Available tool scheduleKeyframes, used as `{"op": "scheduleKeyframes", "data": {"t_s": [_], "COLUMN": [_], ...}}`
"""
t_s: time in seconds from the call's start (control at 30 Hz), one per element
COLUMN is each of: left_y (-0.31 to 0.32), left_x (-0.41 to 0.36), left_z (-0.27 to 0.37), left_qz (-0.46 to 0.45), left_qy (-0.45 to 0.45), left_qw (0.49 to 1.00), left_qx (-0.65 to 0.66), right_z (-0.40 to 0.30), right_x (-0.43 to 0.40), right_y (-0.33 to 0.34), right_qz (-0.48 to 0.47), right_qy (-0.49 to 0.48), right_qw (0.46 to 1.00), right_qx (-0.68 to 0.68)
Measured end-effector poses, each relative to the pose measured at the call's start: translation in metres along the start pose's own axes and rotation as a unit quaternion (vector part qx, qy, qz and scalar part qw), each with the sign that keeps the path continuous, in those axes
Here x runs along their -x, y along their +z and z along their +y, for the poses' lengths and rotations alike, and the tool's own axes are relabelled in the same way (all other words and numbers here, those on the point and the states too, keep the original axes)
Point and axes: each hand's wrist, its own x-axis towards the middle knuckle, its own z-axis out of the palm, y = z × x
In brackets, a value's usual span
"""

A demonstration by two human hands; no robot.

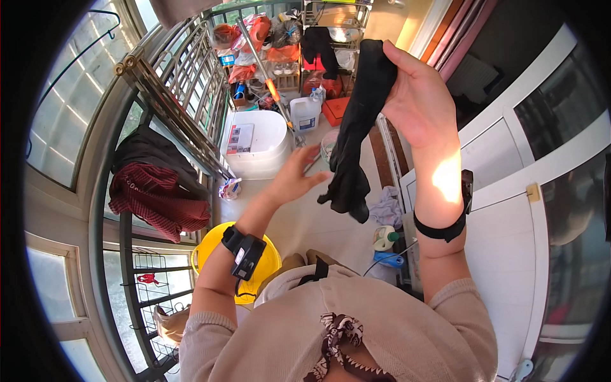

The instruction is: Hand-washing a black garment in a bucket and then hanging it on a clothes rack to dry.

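Note:
A black cloth garment [355,124] hangs down from my right hand [420,98], which grips its top end between thumb and fingers; those fingers are partly hidden behind the cloth. The garment is long and narrow, crumpled at its lower end, and I cannot tell its exact kind. My left hand [298,176] is to the left of the cloth, fingers apart, holding nothing. Its thumb points toward the garment without plainly touching it. Below my left forearm stands a yellow plastic basin [210,243].
A white tub [258,157] stands ahead on the left, near a white plastic jug [305,114]. Clothes [160,191] hang along the window rail. Shelves [334,19] with bags fill the far end. Detergent bottles [385,238] stand beside the white door [496,267] at right.

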Motion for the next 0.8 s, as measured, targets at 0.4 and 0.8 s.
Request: {"op": "scheduleKeyframes", "data": {"t_s": [0.4, 0.8], "left_y": [-0.036, -0.093], "left_x": [-0.052, -0.049], "left_z": [0.085, 0.164], "left_qz": [0.198, 0.290], "left_qy": [0.176, -0.005], "left_qw": [0.898, 0.934], "left_qx": [0.353, 0.210], "right_z": [0.012, 0.024], "right_x": [-0.020, -0.027], "right_y": [-0.059, -0.064], "right_qz": [0.141, 0.073], "right_qy": [-0.318, -0.225], "right_qw": [0.854, 0.926], "right_qx": [0.388, 0.293]}}
